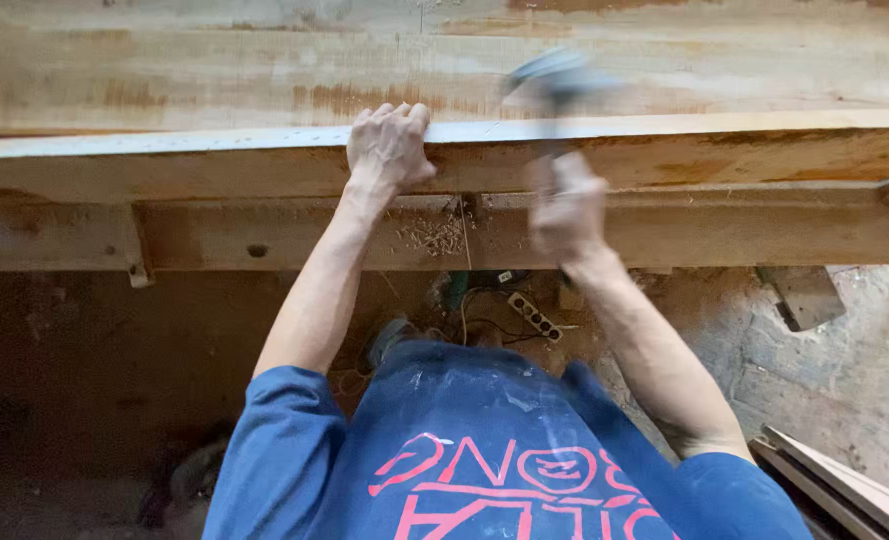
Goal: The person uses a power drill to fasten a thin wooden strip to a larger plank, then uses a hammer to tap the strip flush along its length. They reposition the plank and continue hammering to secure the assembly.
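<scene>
Two bare hands worked at the near edge of a long wooden table (164,90), seen from above by the person's own head camera. The left hand (389,145) lay on a pale wooden strip (214,140) that ran along the table's near edge, its fingers (404,112) curled together over the strip's top and pressing it down. The right hand (567,210), blurred by motion, was just to the right of the left and a little nearer, its fingers closed around the handle of a hammer (554,80). The hammer's grey head was also blurred and hung over the strip and the stained tabletop beyond it, whether touching the wood could not be told. Under the strip a rough wooden beam (764,225) ran left to right, with a small heap of wood shavings (439,235) on it between the two wrists. Below, on the floor, lay a white power strip (534,316) among dark cables. Pale boards (844,485) lay at the near right, beside the person's blue sleeve.
</scene>
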